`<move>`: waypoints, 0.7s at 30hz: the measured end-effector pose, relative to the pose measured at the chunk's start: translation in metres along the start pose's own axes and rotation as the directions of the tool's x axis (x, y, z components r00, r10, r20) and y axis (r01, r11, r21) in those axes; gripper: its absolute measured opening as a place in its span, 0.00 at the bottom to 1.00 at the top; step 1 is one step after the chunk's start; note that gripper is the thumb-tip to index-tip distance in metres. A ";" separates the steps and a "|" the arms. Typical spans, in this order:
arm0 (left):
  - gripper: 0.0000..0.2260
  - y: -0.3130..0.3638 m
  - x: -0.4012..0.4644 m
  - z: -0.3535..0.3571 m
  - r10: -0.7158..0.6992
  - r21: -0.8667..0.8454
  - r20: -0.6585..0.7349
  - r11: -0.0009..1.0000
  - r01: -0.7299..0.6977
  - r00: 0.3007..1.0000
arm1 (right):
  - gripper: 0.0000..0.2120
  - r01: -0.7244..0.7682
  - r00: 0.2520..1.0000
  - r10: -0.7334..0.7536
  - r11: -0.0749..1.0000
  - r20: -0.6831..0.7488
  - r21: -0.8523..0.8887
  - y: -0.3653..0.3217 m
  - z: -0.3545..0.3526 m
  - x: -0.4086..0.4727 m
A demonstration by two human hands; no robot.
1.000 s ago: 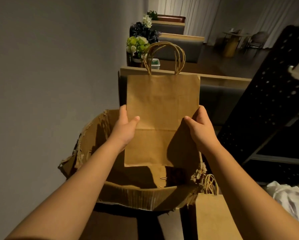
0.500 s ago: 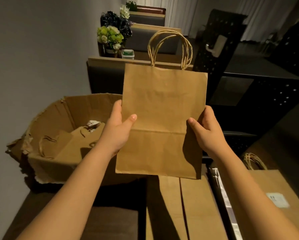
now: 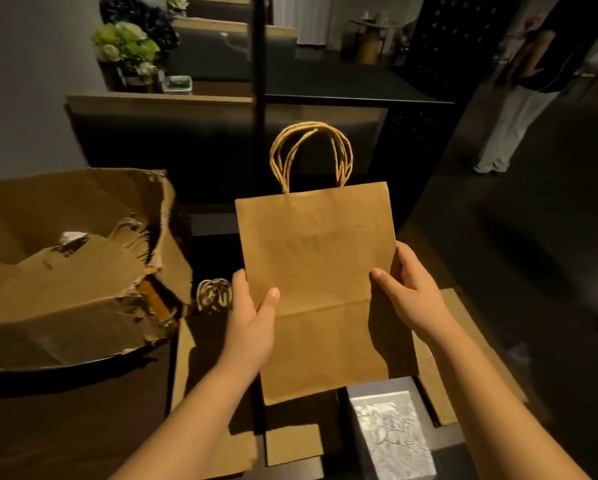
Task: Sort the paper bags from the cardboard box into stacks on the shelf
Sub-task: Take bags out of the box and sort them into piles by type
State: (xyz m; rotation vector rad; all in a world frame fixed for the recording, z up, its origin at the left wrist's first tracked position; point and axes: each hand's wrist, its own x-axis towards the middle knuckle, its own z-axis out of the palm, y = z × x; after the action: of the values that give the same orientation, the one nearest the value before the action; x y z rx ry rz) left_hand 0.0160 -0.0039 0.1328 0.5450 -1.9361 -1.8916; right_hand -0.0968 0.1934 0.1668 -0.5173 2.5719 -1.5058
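Observation:
I hold a flat brown paper bag (image 3: 320, 268) with twisted paper handles upright in front of me. My left hand (image 3: 252, 317) grips its left edge, thumb on the front. My right hand (image 3: 408, 292) grips its right edge the same way. The torn cardboard box (image 3: 69, 306) stands at the left with more brown bags (image 3: 76, 265) inside. Below the held bag lie flat stacks of brown bags (image 3: 290, 441) on the dark shelf surface (image 3: 83, 427); another brown stack (image 3: 464, 358) lies to the right.
A white patterned bag (image 3: 391, 434) lies between the stacks. A handle of another bag (image 3: 214, 294) sticks up beside the box. A black post (image 3: 257, 81) rises behind. Flowers (image 3: 124, 46) stand at the back left. A person (image 3: 519, 81) stands at the far right.
My view and both hands have swung right and down with the bag, away from the box. The box now lies at the left and the stacks sit under the bag.

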 end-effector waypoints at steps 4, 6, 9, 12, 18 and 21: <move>0.15 -0.015 -0.016 0.070 -0.063 0.003 0.063 0.998 0.063 0.996 | 0.23 -0.142 0.989 0.139 0.987 -0.043 -0.080 0.046 -0.051 -0.007; 0.15 -0.021 -0.021 0.103 -0.081 0.038 0.109 0.996 0.077 0.991 | 0.23 -0.216 0.972 0.198 0.965 -0.128 -0.146 0.069 -0.071 -0.009; 0.18 -0.035 -0.023 0.151 -0.153 0.114 0.204 0.985 0.131 0.967 | 0.22 -0.365 0.918 0.315 0.908 -0.240 -0.206 0.105 -0.099 -0.008; 0.19 -0.057 -0.011 0.190 -0.396 0.270 0.313 0.908 0.319 0.863 | 0.22 -0.472 0.872 0.410 0.849 -0.266 -0.237 0.140 -0.127 -0.004; 0.06 -0.067 0.004 0.249 -0.707 0.381 0.424 0.707 0.596 0.567 | 0.19 -0.577 0.815 0.511 0.755 -0.271 -0.312 0.199 -0.166 0.007; 0.05 -0.070 0.007 0.272 -0.729 0.341 0.414 0.679 0.650 0.545 | 0.19 -0.615 0.787 0.548 0.725 -0.283 -0.309 0.221 -0.173 0.015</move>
State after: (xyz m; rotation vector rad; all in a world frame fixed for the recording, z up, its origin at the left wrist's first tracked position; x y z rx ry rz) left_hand -0.1309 0.2236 0.0564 1.0753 -2.4635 -2.6133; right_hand -0.2084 0.4294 0.0630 0.4141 2.7763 -0.8528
